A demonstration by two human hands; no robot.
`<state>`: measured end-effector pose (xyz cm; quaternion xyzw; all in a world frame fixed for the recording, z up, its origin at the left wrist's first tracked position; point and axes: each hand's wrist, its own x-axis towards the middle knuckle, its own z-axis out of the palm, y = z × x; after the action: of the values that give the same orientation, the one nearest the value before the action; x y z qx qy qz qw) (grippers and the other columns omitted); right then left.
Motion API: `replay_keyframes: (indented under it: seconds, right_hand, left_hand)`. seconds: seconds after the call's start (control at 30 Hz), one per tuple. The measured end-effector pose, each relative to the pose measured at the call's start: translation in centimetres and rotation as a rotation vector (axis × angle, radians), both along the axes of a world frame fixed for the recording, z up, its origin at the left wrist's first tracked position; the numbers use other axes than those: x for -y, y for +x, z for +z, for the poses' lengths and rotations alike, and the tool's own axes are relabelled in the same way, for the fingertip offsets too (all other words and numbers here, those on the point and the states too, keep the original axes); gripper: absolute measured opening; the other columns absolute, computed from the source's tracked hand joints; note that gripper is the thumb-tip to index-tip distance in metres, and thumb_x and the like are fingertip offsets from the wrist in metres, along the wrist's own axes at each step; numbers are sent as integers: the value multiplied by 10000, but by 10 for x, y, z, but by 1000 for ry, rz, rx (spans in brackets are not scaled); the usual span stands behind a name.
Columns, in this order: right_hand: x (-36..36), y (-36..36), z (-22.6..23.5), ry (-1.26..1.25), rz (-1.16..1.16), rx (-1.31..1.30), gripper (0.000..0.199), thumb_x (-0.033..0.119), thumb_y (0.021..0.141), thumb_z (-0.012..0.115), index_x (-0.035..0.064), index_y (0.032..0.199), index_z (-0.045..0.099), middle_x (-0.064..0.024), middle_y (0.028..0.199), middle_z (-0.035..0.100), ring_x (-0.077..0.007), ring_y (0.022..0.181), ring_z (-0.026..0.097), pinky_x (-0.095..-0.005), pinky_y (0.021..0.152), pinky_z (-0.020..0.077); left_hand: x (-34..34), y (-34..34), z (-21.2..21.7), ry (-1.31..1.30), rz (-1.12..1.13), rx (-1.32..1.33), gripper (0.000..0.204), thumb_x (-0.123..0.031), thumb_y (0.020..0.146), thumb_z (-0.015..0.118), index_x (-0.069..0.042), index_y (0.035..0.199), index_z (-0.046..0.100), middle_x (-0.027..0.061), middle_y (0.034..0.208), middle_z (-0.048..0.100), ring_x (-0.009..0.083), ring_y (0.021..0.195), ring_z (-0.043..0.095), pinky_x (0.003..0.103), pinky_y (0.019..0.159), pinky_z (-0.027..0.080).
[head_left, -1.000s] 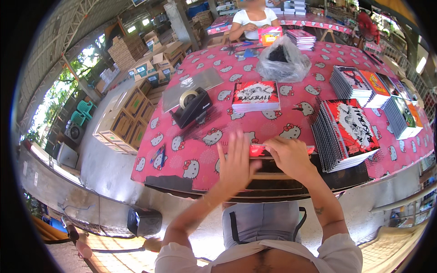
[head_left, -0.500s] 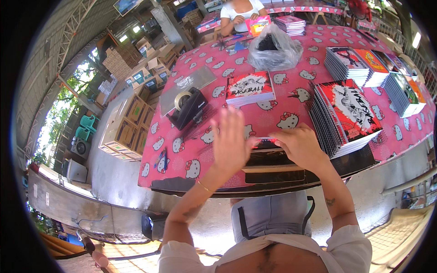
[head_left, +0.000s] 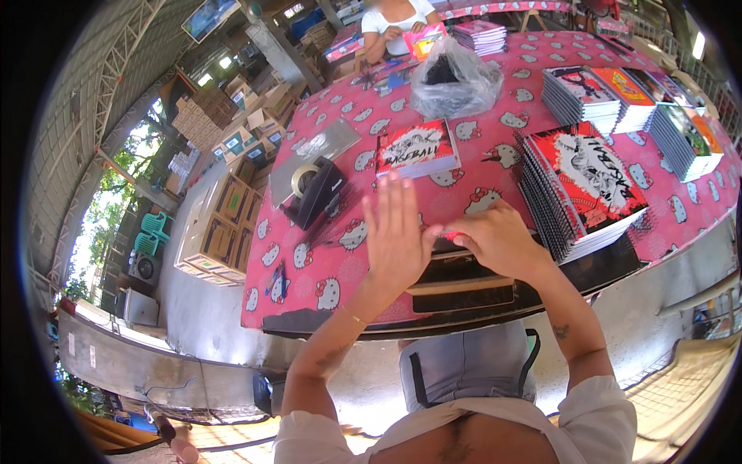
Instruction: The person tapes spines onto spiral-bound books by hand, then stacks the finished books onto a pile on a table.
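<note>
Dark flat stack of books (head_left: 464, 271) sits at the near edge of the surface (head_left: 325, 271), dead centre, right in front of the person; only its dark near side and a strip of top show, rest hidden by the hands. Left hand (head_left: 396, 232) lies flat, palm down, fingers (head_left: 390, 197) straight and slightly spread, pressing on the left end of the stack. Right hand (head_left: 498, 240) curled, fingers bent together and pinching a thin red edge (head_left: 448, 234) at the stack's top; whether it's a cover or a wrap, can't tell. The two hands almost touch.

Just right of the right hand: tall stack of spiral notebooks (head_left: 583, 185) with red, black and white cover, tilted toward the surface edge. Further right, more notebook stacks (head_left: 618, 93). Beyond the left hand: single red and white book (head_left: 417, 147) lying flat. Left of it: black tape dispenser (head_left: 313, 189) with a roll, resting against a grey flat board (head_left: 313, 151). Far centre: clear plastic bag (head_left: 454, 77) with something dark inside. Surface covered in pink cartoon-cat cloth. Another person (head_left: 394, 23) in a white top at the far side, holding a pink book. Cardboard boxes (head_left: 220, 224) on the floor to the left.
</note>
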<state>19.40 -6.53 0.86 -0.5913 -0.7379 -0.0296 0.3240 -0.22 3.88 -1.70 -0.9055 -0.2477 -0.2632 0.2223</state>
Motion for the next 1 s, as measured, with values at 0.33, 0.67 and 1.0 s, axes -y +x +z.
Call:
replay_keyframes:
  seconds: [0.33, 0.67, 1.0]
  right_hand:
    - [18, -3, -3, 144, -117, 16, 564, 199, 872, 771, 83, 1358, 509, -157, 998, 716, -335, 999, 687, -472, 859, 501]
    - [11, 1, -77, 55, 189, -1175, 185, 14, 937, 745, -13, 1118, 725, -107, 965, 777, -131, 901, 742, -273, 826, 583]
    - [7, -8, -75, 91, 88, -1031, 233, 103, 913, 791, 10, 1114, 718, -84, 966, 787, -87, 843, 720, -272, 754, 572]
  left_hand:
    - [24, 5, -12, -247, -105, -191, 977, -547, 896, 630, 130, 1527, 317, 352, 1623, 253, 486, 1535, 230, 691, 1207, 122]
    - [-16, 3, 44, -625, -270, -392, 837, -468, 885, 718, 58, 1476, 446, 290, 1537, 434, 448, 1409, 453, 640, 1173, 255]
    - [11, 17, -13, -167, -90, -58, 1015, -579, 889, 648, 158, 1503, 317, 409, 1584, 268, 565, 1504, 226, 731, 1185, 134]
